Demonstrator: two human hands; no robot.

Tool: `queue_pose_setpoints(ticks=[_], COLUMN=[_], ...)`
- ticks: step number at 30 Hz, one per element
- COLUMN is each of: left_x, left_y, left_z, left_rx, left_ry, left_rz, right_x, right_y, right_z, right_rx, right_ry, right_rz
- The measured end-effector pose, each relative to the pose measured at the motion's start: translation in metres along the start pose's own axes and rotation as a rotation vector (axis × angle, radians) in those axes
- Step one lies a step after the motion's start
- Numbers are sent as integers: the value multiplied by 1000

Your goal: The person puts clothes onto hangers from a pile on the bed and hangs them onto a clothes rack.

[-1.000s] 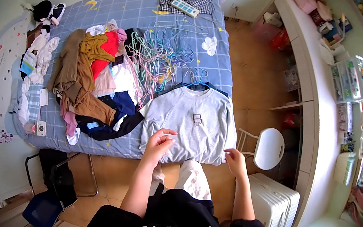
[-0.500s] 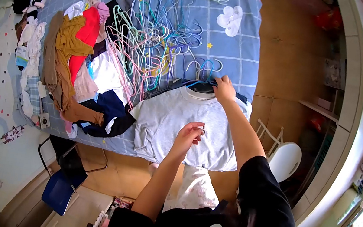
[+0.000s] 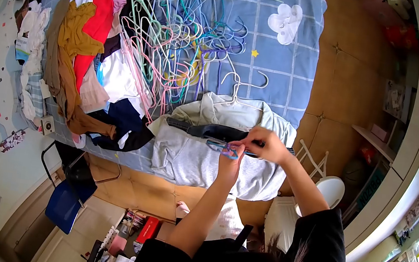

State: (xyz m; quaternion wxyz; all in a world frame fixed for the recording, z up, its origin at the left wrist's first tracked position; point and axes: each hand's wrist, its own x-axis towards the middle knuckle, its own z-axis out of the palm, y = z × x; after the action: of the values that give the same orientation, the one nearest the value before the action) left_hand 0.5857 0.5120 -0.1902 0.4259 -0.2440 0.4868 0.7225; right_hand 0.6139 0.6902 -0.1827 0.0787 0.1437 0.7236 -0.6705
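My left hand (image 3: 229,162) is closed around blue and purple hanger hooks, held above a grey T-shirt (image 3: 188,161). Right beside it, my right hand (image 3: 268,146) is closed at the right end of a dark garment (image 3: 212,131); its fingertips are partly hidden. That dark garment stretches in a narrow band across the T-shirt, and its full shape cannot be seen. Behind it, a pale grey-green garment (image 3: 199,112) lies on the bed with a white hanger (image 3: 236,89) in its neck.
A tangle of coloured hangers (image 3: 180,37) covers the middle of the bed (image 3: 284,66). Left of it lies a heap of clothes (image 3: 74,37). A blue chair (image 3: 68,207) stands at the lower left, and a white round-seated chair (image 3: 329,191) at the right.
The dark garment and its hangers have come towards me, over the grey T-shirt, uncovering the pale garment. My left hand has closed on hanger hooks, and my right hand has moved nearer to it.
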Motion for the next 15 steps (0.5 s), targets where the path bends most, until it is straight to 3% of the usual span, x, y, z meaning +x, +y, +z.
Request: queue_pose_setpoints(ticks=[3,4,7,10,14,15], left_x=[-9,-11,-22,-32,-42,-46], left_y=[7,9,18,25,25,29], left_z=[1,-1,-5,-10,-34,-32], left_rx=[-113,-125,-161,-203,-238,-165], left_ry=[5,2,10,89,11,83], left_rz=[-52,-76,-112,-137,-112,-130], right_x=[26,35,49,56,36,27], right_y=[25,53,75,94,79,65], right_z=[-16,-19,-17,-7,7,11], right_rx=[-122,-406,-729,-758,-417,-391], right_ry=[277,404,265,145,386,413], right_rz=[149,52,235,320,261,242])
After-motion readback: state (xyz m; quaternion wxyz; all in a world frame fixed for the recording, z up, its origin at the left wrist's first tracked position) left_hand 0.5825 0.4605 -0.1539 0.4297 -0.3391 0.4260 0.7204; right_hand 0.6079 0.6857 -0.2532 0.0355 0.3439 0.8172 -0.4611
